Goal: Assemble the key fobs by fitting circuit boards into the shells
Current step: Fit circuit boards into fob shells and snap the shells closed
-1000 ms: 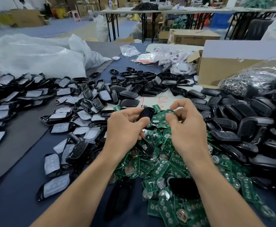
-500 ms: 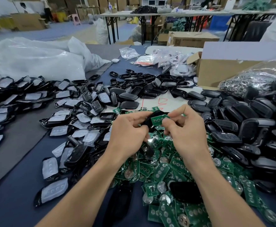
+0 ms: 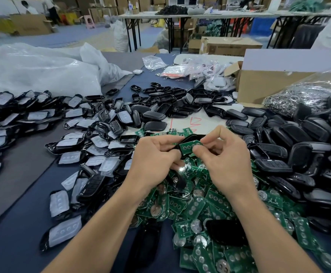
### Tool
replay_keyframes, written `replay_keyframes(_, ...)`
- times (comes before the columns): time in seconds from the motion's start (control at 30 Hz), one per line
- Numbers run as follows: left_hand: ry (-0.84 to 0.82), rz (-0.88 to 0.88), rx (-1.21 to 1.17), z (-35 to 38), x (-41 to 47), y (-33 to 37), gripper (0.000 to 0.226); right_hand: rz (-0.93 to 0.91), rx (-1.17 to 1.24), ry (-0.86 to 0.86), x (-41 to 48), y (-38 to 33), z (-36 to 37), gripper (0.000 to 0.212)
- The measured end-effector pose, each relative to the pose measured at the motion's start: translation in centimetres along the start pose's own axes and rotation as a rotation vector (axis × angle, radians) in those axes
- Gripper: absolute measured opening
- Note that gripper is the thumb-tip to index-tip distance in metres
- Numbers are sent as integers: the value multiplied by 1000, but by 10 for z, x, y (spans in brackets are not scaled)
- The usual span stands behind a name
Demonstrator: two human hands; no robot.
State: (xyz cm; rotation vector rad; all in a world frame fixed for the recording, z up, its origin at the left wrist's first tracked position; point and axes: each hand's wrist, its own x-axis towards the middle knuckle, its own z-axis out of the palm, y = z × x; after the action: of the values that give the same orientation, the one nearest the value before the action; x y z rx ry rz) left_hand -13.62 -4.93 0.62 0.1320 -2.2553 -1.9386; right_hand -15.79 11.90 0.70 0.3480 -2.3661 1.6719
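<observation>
A green circuit board (image 3: 190, 147) is lying tilted against a black shell (image 3: 188, 139), both raised above the table. More boards (image 3: 206, 205) are lying heaped beneath.

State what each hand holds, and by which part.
Left hand grips a black shell by its left end; right hand pinches a green circuit board by its right edge.
</observation>
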Motion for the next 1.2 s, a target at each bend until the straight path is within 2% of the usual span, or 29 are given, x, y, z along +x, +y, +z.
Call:
replay_keyframes(0.13, -15, -13, 30, 1, 0, 1, 45, -26, -40, -26, 0, 1, 0, 30)
replay_keyframes(0.37, -27, -10, 48, 0, -2, 4, 36, -65, -143, 54, -5, 1, 6, 29)
replay_keyframes(0.67, 6, -24, 97, -1, -5, 10, 36, -109, -258, 75, -6, 3, 12, 30)
replay_keyframes(0.8, 71, -16, 170, -2, -5, 11, 48, -85, -269, 77, -7, 4, 14, 30)
replay_keyframes(0.97, 94, -31, 162, -3, -4, 12, 49, -47, -331, 115, -7, 3, 16, 31)
replay_keyframes(1.03, 89, -46, 137, -4, -4, 11, 43, -8, -290, 108, -6, 3, 14, 29)
replay_keyframes(1.13, 50, -30, 110, -4, -3, 11, 49, 57, -180, 11, -5, 3, 11, 17)
replay_keyframes(1.2, 38, 10, 124, -2, -4, 10, 46, 81, -65, -35, -4, 2, 10, 11)
